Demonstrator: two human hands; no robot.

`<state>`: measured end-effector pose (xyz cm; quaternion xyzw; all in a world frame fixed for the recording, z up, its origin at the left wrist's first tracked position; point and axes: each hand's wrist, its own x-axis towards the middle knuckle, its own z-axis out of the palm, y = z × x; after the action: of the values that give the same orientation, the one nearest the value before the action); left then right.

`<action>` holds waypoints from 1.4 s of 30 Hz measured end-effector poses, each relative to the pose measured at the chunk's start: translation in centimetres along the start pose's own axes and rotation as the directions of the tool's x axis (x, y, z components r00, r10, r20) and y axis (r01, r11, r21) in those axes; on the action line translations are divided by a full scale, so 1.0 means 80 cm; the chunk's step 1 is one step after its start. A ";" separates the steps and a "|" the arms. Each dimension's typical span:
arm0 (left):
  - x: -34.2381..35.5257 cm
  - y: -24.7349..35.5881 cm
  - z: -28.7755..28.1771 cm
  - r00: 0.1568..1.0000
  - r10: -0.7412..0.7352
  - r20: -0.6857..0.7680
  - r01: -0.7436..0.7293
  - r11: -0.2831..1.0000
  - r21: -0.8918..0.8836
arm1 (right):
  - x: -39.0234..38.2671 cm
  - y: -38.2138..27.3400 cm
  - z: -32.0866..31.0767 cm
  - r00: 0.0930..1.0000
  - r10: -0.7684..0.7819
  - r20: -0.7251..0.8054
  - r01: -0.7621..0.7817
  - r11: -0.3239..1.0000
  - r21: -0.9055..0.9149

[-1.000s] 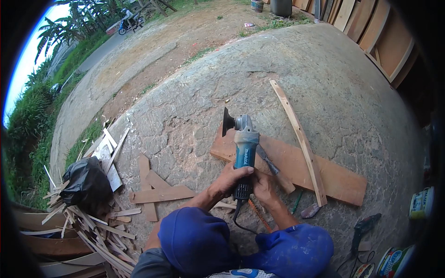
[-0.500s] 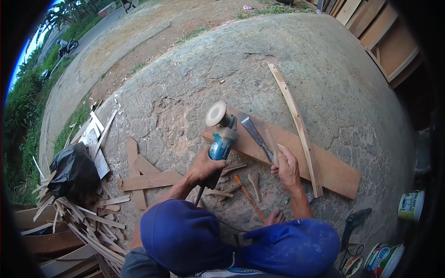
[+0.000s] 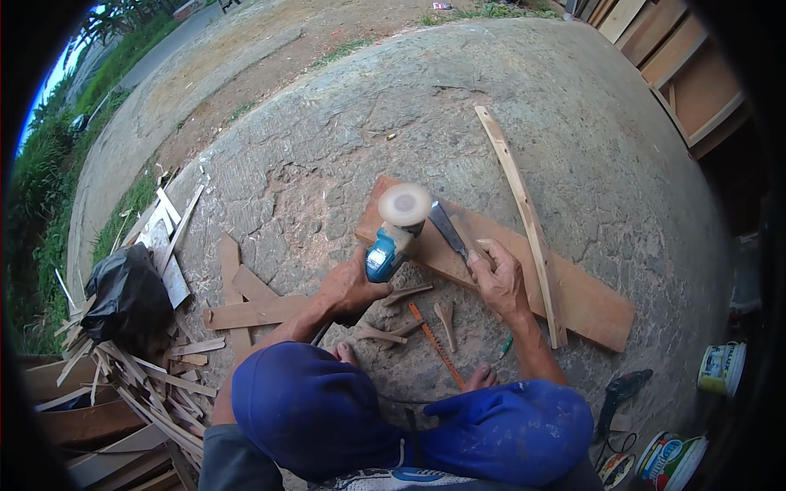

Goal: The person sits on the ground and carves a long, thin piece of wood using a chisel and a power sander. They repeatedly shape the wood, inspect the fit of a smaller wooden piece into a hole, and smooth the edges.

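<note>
My left hand (image 3: 348, 290) grips a teal angle grinder (image 3: 383, 255), whose pale round disc (image 3: 404, 203) faces upward. In my right hand (image 3: 501, 282) is a short narrow wooden piece (image 3: 472, 245), close to the right of the disc. A metal-bladed tool (image 3: 444, 225) lies behind that piece on a broad reddish plank (image 3: 589, 311). A long pale batten (image 3: 524, 204) crosses the plank. Below my hands, small shaped wooden pieces (image 3: 446, 326) and an orange strip (image 3: 440, 348) lie on the cracked concrete (image 3: 295, 147), between my bare feet.
Scrap slats (image 3: 164, 385) and a black bag (image 3: 123, 295) heap at left, near crossed boards (image 3: 246, 307). A drill (image 3: 622, 393) and paint buckets (image 3: 720, 368) stand or lie at right. Wooden panels (image 3: 688, 74) lean beyond; a road (image 3: 151, 53) runs past at top left.
My right hand left the grinder, took a wooden piece and brought it toward the disc. The grinder tilted left so its disc faces up, then moved slightly right. The view tipped downward.
</note>
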<state>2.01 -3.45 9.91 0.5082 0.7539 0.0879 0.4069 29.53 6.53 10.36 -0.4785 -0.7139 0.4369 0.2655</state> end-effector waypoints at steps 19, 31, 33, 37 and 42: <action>0.000 0.018 -0.014 0.999 0.035 0.027 -0.040 0.980 0.193 | 0.035 0.013 -0.006 0.980 -0.194 0.050 0.200 0.964 -0.176; 0.001 0.012 -0.011 0.999 0.051 0.002 -0.050 0.974 0.223 | 0.035 0.021 0.005 0.986 -0.153 0.071 0.167 0.949 -0.269; 0.002 0.011 -0.010 0.998 0.059 -0.002 -0.057 0.972 0.229 | 0.037 0.026 0.006 0.983 -0.173 0.066 0.185 0.944 -0.273; 0.004 0.009 -0.010 0.997 0.072 0.008 -0.072 0.972 0.222 | 0.041 0.027 0.005 0.983 -0.165 0.081 0.181 0.945 -0.273; 0.003 0.015 -0.016 0.998 0.056 0.034 -0.062 0.975 0.214 | 0.043 0.017 0.001 0.982 -0.165 0.091 0.183 0.947 -0.264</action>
<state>1.89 -2.35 11.31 0.5726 0.7378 0.0110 0.3573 28.73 9.86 8.98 -0.4304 -0.8149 0.3260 0.2106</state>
